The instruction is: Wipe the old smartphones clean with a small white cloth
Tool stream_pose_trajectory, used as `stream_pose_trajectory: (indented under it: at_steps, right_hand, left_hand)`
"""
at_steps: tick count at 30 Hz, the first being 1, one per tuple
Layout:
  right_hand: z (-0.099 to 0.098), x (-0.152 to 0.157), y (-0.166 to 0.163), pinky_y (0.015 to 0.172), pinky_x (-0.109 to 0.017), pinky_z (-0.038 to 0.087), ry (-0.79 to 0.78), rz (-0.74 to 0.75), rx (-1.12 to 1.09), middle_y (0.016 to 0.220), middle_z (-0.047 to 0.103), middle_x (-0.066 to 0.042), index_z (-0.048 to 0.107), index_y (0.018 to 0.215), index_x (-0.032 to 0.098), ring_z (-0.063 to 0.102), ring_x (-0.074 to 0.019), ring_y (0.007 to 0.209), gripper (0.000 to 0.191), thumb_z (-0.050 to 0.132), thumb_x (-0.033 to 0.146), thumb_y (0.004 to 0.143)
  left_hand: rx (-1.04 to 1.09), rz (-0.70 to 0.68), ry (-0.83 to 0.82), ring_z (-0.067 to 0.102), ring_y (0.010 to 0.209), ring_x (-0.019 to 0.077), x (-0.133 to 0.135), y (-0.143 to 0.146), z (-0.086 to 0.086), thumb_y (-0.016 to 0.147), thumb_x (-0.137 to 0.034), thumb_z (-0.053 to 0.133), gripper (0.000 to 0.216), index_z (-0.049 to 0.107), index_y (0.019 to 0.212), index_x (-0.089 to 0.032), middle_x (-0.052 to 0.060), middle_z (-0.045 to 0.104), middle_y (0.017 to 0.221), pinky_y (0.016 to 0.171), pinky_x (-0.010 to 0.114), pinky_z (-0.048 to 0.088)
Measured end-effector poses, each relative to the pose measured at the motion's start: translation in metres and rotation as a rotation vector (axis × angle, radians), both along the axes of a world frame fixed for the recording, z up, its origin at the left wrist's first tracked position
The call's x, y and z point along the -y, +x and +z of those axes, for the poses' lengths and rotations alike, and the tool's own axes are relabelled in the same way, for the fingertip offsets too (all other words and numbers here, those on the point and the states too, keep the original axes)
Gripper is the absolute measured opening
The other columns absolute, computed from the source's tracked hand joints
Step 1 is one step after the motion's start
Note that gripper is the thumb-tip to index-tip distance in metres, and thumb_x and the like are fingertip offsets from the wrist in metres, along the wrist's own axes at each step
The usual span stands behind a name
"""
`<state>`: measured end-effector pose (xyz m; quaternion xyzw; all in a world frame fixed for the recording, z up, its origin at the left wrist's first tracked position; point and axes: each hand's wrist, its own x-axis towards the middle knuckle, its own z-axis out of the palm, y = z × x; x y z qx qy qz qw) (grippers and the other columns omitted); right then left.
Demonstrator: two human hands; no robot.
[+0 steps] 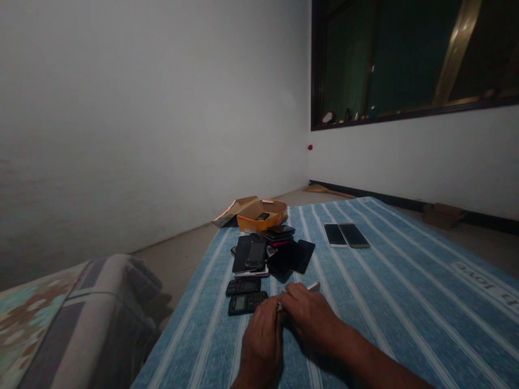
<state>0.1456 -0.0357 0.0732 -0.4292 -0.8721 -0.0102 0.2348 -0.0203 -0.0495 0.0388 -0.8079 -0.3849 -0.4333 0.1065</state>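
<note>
My left hand (263, 335) and my right hand (306, 310) meet low in the middle of the view, both with fingers closed. From under the fingers of my right hand pokes the end of a flat, white-edged thing (314, 286); the rest is covered. A small greyish bit shows between the hands, too small to name. Just left of my fingers lie two black keypad phones (243, 286), one nearer to me than the other. Beyond them is a pile of dark phones and flat devices (256, 253), some stacked and some fanned out to the right.
An orange box (253, 222) with its lid open stands behind the pile, a small phone inside. Two large phones (347, 235) lie side by side on the blue striped cloth (405, 302). At left is a draped bed edge (97, 313). Walls and a window (397, 59) close the back.
</note>
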Motion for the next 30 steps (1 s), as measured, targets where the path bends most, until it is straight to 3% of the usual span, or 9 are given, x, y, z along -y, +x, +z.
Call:
stream_pose_trajectory:
  at_steps: [9, 18, 30]
  right_hand:
    - [0.016, 0.001, 0.004, 0.066, -0.027, 0.034, -0.109, -0.006, 0.068, 0.100, 0.063, -0.004, 0.058, 0.101, 0.020, 0.057, -0.0182, 0.089, 0.006, 0.055, 0.016, 0.097]
    - [0.010, -0.006, 0.007, 0.069, -0.028, 0.035, -0.111, -0.004, 0.061, 0.102, 0.062, -0.004, 0.058, 0.101, 0.020, 0.057, -0.0183, 0.093, 0.004, 0.055, 0.020, 0.098]
    - [0.019, -0.013, 0.022, 0.069, -0.027, 0.035, -0.194, -0.009, 0.076, 0.104, 0.062, -0.005, 0.058, 0.100, 0.021, 0.057, -0.0179, 0.093, 0.007, 0.051, 0.022, 0.099]
  left_hand:
    - [-0.041, 0.011, 0.101, 0.071, 0.100, 0.0220, -0.004, -0.003, -0.002, 0.103, -0.020, 0.039, 0.027, 0.056, 0.123, -0.013, 0.014, 0.073, 0.107, 0.085, 0.032, 0.061]
    - [-0.124, 0.041, 0.235, 0.070, 0.102, 0.0234, -0.007, -0.007, -0.008, 0.100, -0.012, 0.039, 0.033, 0.052, 0.131, -0.010, 0.015, 0.072, 0.106, 0.086, 0.035, 0.061]
    - [-0.149, 0.029, 0.158, 0.068, 0.104, 0.0238, -0.004, -0.007, -0.002, 0.099, -0.010, 0.041, 0.032, 0.055, 0.127, -0.011, 0.015, 0.070, 0.108, 0.087, 0.036, 0.060]
